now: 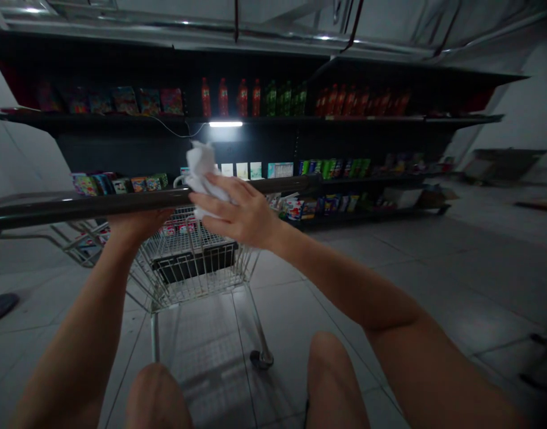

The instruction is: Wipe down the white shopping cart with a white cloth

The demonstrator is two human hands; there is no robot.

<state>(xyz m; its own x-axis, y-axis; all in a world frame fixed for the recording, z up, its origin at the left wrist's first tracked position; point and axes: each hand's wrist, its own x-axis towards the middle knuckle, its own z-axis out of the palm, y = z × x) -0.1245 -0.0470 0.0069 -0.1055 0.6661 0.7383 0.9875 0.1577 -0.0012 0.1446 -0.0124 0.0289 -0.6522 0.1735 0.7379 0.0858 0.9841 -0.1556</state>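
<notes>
A dark handlebar [90,204] of a metal shopping cart [197,280] runs across in front of me. My left hand [139,221] is at the bar from below, closed on it, with its fingertips mostly hidden behind the bar. My right hand [244,211] holds a crumpled white cloth or tissue [201,162] against the bar, to the right of my left hand. Part of the cloth sticks up above the bar and part hangs below the fingers. The wire basket of the cart lies beneath, with a dark panel [195,262] at its near side.
Dark shelves [367,119] stand behind the cart, with red bottles [223,97], green bottles [286,98], and several packets and cans. A light tube [225,124] glows under the upper shelf. My knees are below, near a cart wheel [261,358]. A shoe [0,307] shows at left.
</notes>
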